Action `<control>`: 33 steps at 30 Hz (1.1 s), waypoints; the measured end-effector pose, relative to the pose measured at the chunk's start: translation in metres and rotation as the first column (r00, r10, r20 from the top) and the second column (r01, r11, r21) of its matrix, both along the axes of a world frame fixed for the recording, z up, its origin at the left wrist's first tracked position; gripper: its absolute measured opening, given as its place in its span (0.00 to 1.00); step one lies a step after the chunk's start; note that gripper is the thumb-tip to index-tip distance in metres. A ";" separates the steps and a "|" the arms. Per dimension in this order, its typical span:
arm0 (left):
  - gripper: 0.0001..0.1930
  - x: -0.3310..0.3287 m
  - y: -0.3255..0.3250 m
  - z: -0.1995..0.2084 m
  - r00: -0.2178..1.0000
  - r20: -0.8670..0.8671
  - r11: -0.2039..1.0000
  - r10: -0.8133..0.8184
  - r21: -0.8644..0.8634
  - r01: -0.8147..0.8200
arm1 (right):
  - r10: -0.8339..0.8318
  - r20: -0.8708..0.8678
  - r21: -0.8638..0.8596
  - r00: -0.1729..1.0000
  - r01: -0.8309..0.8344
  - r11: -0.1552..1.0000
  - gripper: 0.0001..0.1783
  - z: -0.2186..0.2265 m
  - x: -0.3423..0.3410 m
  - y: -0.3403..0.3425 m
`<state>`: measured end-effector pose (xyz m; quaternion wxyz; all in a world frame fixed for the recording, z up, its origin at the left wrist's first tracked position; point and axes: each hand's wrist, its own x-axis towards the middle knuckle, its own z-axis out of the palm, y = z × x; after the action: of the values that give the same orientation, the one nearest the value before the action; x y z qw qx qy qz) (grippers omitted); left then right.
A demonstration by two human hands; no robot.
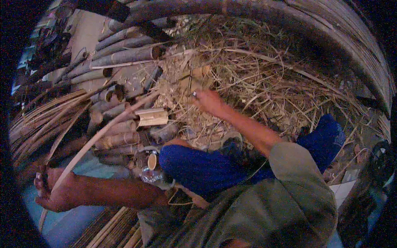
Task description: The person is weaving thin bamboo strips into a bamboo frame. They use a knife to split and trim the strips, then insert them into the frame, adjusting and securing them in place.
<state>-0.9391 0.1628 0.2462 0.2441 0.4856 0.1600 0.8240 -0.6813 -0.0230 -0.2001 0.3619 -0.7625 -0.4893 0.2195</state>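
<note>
Head view, only one I've got: my left hand (51, 188) sits low at the left edge, fingers curled tight round a long thin bamboo strip (103, 131). The strip runs from my fist up and to the right in a shallow bow, crossing over the cut bamboo sections (118, 138) stacked in the middle-left, w/ its far end reaching into the heap of shavings (248, 78) close to my other hand. A bit of it also pokes out below my fist twd the bottom edge. My right hand (209, 101) is stretched out fwd over the shavings near centre, fingers drawn together as if pinching sthg small and pale at the tips, but can't tell what it is or whether it's the strip's end; too blurred. My knee in blue trousers (198, 167) is bent across the middle, just below the right forearm. Longer bamboo poles (124, 56) lie side by side at upper left, well apart from both hands. A bundle of thin split strips (39, 120) fans out at far left, just above my left fist. A small clear bottle w/ a pale cap (151, 169) rests beside my knee, btw the knee and the cut sections.
</note>
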 end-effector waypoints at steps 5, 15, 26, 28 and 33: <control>0.19 0.032 -0.003 0.006 0.999 -0.048 1.000 -0.014 -0.012 0.013 | -0.101 -0.103 -0.195 0.990 0.079 0.978 0.20 -0.059 0.027 -0.006; 0.21 0.062 -0.035 -0.004 0.974 -0.215 0.986 0.075 -0.130 -0.104 | -0.100 -0.052 -0.311 0.994 0.079 0.947 0.23 -0.039 0.013 -0.063; 0.23 0.082 -0.087 0.000 0.973 -0.184 0.984 0.139 -0.086 -0.157 | -0.018 -0.029 -0.012 0.999 0.018 1.000 0.16 0.141 -0.041 -0.053; 0.23 0.084 -0.102 0.003 0.986 -0.161 0.984 0.035 -0.167 -0.062 | 0.059 -0.066 0.156 0.996 -0.048 0.987 0.16 0.217 -0.057 -0.051; 0.28 0.102 -0.128 -0.003 0.999 -0.043 0.989 0.021 -0.144 -0.027 | 0.204 -0.023 0.477 0.979 -0.169 0.863 0.16 0.304 -0.095 -0.047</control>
<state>-0.8375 0.0348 0.2431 0.2653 0.4816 0.2304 0.8029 -0.7760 -0.0697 0.1041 0.5312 -0.5920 -0.5858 0.1553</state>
